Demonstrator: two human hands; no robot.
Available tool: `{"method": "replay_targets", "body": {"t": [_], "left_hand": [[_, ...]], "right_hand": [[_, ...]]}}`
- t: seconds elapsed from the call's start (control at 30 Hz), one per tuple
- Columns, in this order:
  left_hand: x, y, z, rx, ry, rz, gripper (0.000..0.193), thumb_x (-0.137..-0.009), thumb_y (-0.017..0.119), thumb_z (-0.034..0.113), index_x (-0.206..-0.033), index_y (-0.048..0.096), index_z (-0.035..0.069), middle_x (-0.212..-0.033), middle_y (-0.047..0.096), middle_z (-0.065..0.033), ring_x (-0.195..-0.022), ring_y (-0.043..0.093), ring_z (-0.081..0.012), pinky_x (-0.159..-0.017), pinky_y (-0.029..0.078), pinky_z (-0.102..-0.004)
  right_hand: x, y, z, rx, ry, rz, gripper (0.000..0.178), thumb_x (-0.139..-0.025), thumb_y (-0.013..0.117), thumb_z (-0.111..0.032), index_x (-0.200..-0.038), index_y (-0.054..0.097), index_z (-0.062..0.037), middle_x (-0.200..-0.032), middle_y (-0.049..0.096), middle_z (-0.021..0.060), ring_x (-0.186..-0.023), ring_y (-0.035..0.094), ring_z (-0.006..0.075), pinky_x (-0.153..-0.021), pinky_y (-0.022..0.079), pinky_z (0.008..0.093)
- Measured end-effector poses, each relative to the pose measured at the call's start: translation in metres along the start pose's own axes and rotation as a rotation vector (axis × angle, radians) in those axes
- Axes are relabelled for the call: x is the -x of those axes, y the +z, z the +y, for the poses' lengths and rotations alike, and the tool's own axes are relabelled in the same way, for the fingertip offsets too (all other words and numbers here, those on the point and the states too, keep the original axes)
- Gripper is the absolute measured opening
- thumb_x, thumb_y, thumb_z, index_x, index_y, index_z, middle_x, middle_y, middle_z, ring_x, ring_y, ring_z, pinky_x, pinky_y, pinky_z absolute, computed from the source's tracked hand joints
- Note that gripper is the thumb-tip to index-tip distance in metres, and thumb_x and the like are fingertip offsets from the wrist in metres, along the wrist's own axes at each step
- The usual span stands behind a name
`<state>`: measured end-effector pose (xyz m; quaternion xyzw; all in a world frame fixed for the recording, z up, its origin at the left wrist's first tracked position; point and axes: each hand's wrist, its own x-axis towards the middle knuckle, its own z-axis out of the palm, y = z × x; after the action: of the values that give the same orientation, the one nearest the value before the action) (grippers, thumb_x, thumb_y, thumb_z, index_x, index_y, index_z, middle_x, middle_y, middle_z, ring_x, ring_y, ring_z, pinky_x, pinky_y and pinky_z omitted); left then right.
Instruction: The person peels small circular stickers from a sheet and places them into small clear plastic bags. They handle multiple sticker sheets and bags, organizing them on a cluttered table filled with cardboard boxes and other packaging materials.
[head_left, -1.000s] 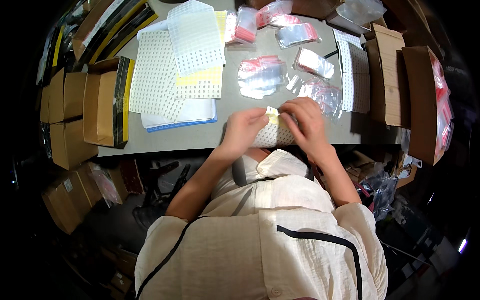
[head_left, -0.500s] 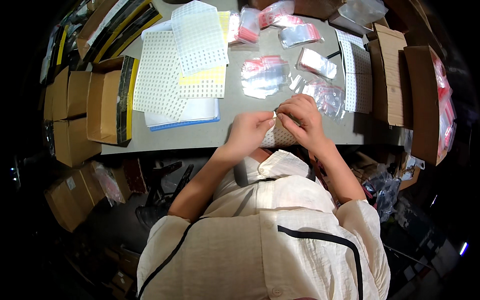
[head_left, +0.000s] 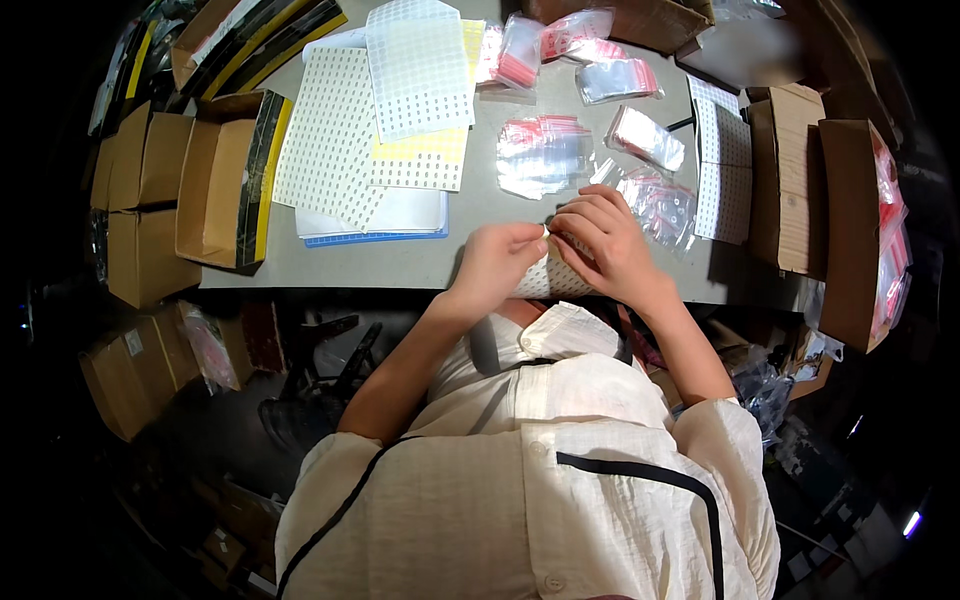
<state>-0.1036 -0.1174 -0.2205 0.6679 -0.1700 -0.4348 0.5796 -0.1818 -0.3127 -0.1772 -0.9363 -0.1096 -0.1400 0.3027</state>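
Note:
My left hand point(head_left: 492, 264) is closed in a pinch at the table's front edge, thumb and forefinger pressed together by a tiny pale piece too small to name. Facing it, my right hand point(head_left: 612, 250) has its thumb and forefinger bent in to the same spot, while its other fingers curl above. A white sheet of small printed labels point(head_left: 540, 283) lies under and between both hands, partly hidden by them. Just beyond my right hand are clear zip bags point(head_left: 658, 205) with small pieces in them. Farther off lies a fanned stack of empty-looking zip bags point(head_left: 545, 155).
Label sheets point(head_left: 325, 140) overlap on a blue-edged stack point(head_left: 375, 240) at left. An open carton point(head_left: 222, 190) stands beside them. More red-topped zip bags point(head_left: 618, 80) lie at the back. At right, another label sheet point(head_left: 722, 150) lies near cardboard boxes point(head_left: 790, 180).
The view has shifted slightly, so the table's things sit a little farther right. My hands stay together over the label sheet; the right fingers have moved slightly.

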Motion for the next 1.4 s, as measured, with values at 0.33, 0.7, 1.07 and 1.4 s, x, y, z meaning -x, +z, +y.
{"method": "replay_targets", "body": {"t": [0.33,0.7,1.07,1.4], "left_hand": [[0.007,0.0,0.017,-0.176,-0.005,-0.002,0.021,-0.096,0.065,0.016,-0.108,0.071,-0.001,-0.082,0.07,-0.0113,-0.073,0.06,-0.0116,-0.068,0.05,-0.0314],[0.003,-0.006,-0.006,0.199,-0.138,-0.099,0.028,-0.097,0.064,0.009,-0.119,0.068,-0.009,-0.104,0.074,-0.0101,-0.089,0.068,-0.0118,-0.08,0.054,-0.0261],[0.009,-0.013,0.004,0.495,-0.165,0.073,0.029,-0.098,0.063,0.011,-0.12,0.067,-0.007,-0.106,0.074,-0.0128,-0.09,0.07,-0.015,-0.083,0.056,-0.0283],[0.009,-0.01,0.019,0.519,-0.183,-0.164,0.027,-0.098,0.063,0.009,-0.118,0.068,-0.007,-0.103,0.074,-0.0112,-0.088,0.07,-0.013,-0.079,0.056,-0.0274]], "right_hand": [[0.001,0.002,0.008,-0.101,0.042,-0.05,0.01,-0.082,0.072,-0.01,-0.09,0.069,-0.0033,-0.088,0.069,0.0085,-0.09,0.065,0.0272,-0.098,0.048,0.0415],[-0.019,0.014,0.094,0.443,-0.028,0.122,0.022,-0.076,0.074,-0.008,-0.097,0.065,-0.0083,-0.098,0.067,0.0052,-0.097,0.065,0.0232,-0.103,0.045,0.043],[0.027,-0.02,0.022,0.206,0.193,0.016,0.026,-0.087,0.071,-0.011,-0.112,0.07,-0.0042,-0.118,0.07,0.0119,-0.112,0.064,0.0303,-0.108,0.041,0.0464],[0.03,0.013,-0.022,-0.087,0.33,0.053,0.026,-0.089,0.074,-0.011,-0.112,0.064,-0.0016,-0.106,0.068,0.0123,-0.102,0.064,0.0312,-0.104,0.047,0.0452]]}}
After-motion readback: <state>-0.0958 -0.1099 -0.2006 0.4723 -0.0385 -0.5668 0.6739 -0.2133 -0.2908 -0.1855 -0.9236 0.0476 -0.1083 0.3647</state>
